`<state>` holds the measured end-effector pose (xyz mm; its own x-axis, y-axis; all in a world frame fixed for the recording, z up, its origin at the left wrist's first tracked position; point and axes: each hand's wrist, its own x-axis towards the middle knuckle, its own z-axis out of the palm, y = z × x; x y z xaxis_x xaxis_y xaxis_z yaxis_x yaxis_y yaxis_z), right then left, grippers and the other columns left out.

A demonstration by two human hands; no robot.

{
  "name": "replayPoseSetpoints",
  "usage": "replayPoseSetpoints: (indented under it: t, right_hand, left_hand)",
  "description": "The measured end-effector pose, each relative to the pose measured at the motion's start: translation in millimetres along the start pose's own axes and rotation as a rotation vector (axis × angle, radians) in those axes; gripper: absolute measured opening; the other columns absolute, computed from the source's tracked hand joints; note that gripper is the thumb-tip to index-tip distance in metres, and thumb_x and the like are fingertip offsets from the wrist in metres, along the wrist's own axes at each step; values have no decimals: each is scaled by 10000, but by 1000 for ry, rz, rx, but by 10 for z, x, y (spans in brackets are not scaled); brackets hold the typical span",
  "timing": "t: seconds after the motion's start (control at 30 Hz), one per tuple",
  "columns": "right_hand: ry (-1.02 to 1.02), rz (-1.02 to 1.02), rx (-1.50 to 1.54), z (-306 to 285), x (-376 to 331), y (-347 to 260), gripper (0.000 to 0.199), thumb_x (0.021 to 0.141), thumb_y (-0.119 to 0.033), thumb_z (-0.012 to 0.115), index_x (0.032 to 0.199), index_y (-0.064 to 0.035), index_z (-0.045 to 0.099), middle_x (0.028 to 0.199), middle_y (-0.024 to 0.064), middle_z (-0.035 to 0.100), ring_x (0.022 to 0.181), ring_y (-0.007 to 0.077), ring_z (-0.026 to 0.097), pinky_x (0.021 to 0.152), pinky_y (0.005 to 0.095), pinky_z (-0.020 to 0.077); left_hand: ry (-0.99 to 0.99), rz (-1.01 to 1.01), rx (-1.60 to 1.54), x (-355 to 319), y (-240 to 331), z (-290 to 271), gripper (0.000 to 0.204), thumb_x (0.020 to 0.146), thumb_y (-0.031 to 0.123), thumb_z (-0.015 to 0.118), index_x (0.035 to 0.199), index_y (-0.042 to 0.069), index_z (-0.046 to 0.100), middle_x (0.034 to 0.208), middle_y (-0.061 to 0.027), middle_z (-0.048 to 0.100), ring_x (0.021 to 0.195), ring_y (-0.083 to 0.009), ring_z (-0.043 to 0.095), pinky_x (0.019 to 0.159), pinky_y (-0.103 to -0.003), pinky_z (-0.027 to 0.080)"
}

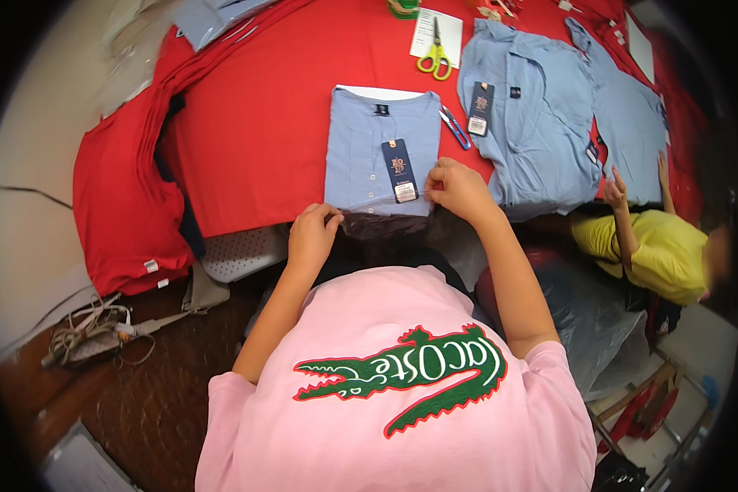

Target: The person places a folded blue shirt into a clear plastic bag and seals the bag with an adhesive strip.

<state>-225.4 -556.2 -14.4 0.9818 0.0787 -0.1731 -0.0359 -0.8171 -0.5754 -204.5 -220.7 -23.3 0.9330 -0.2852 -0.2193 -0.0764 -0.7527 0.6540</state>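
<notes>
Your left hand (313, 233) and right hand (461, 192) apart, each seemingly pinching bag (385, 225) at worktop's (258, 143) near edge. Shirt (354, 152) there: folded, tagged, only bottom looks bagged. Loose shirts (549, 160) toward right edge: unbagged.

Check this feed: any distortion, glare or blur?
Head view: rim black, red tabletop bowed by the fisheye; head view: folded blue shirt fairly sharp, though the plastic film at its lower edge blends into the dark below; head view: pale glints on the plastic sheeting at lower right; head view: the co-worker near the right rim is blurred at the head.
</notes>
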Motion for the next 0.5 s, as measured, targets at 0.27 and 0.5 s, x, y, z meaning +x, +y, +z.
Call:
replayPoseSetpoints:
  t: [0.27, 0.5]
  right_hand:
    - [194, 197, 123, 306, -30, 52, 161, 738, -100, 863, 809, -24, 741, 930, 150, 678, 902, 365, 712, 787, 493, 559]
    - [-69, 48, 324, 91, 69, 359, 161, 742, -69, 859, 820, 5, 739, 852, 165, 677, 843, 361, 714, 759, 457, 551]
  left_hand:
    - [298, 155, -94, 211, -48, 234, 148, 982, 58, 705, 1090, -39, 678, 1043, -235, 701, 987, -469, 698, 879, -504, 557]
    - [10, -82, -386, 13, -210, 361, 108, 970, 56, 759, 996, -34, 703, 964, -83, 750, 848, -134, 674, 789, -312, 545]
